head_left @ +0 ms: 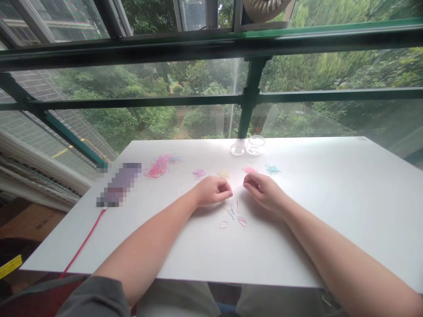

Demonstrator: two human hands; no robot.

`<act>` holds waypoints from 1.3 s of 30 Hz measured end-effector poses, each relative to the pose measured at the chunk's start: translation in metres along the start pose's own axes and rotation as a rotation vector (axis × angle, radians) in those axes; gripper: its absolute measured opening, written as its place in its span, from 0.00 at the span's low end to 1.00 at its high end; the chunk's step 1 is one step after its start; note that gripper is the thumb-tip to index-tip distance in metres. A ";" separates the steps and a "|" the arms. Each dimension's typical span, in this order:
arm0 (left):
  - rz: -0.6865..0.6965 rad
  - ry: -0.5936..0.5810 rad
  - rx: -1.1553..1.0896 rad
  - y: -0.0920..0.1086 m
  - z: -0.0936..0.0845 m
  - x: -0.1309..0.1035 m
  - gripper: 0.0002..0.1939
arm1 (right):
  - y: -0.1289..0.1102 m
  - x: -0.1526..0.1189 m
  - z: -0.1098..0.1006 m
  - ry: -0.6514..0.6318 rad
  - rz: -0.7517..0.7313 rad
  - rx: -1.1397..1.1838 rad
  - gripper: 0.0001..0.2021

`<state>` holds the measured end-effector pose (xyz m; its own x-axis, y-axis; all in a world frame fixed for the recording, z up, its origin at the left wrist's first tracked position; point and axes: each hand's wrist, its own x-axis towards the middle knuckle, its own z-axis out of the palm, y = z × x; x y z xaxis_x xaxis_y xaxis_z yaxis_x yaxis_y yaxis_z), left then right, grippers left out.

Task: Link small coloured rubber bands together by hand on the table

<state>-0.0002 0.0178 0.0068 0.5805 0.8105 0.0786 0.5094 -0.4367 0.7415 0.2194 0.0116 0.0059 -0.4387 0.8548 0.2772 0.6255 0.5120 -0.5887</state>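
Note:
Over the middle of the white table (317,185), my left hand (214,191) and my right hand (264,189) face each other, fingertips pinched. A thin pale pink rubber band (238,189) is stretched across the gap between them. Several loose rubber bands (242,221) lie just below the hands, mostly pink with a bluish one. Beyond the hands sit small piles of bands: purple (198,173), yellow (223,174), pink (250,169) and blue (272,169). My left hand partly covers the view near the yellow pile.
A larger heap of mixed bands (160,166) lies at the back left. Near the far edge stand a clear round container (255,146) and a shallow clear lid or dish (237,150). At left is a pixelated dark object (119,185) with a red cable (84,242). Windows rise behind.

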 end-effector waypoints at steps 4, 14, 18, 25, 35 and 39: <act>0.003 0.019 0.026 0.000 0.000 -0.002 0.09 | -0.013 0.000 0.010 -0.150 -0.065 0.019 0.03; -0.023 -0.034 0.001 0.003 -0.004 -0.001 0.08 | 0.010 0.003 -0.003 0.095 0.077 -0.015 0.04; -0.017 -0.019 0.022 0.002 -0.001 -0.001 0.08 | -0.003 0.000 0.004 -0.068 0.007 -0.011 0.03; -0.026 -0.108 0.053 0.006 -0.006 -0.003 0.07 | -0.007 0.001 0.008 -0.119 -0.035 -0.033 0.03; 0.001 -0.058 0.039 0.003 -0.002 -0.002 0.07 | -0.013 0.000 0.008 -0.202 -0.045 0.016 0.03; 0.003 -0.109 0.047 0.002 -0.007 -0.003 0.03 | -0.012 -0.001 0.001 -0.255 -0.063 0.029 0.03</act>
<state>-0.0051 0.0167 0.0127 0.6465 0.7629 0.0064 0.5349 -0.4592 0.7092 0.2118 0.0048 0.0118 -0.6267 0.7706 0.1159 0.5748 0.5576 -0.5990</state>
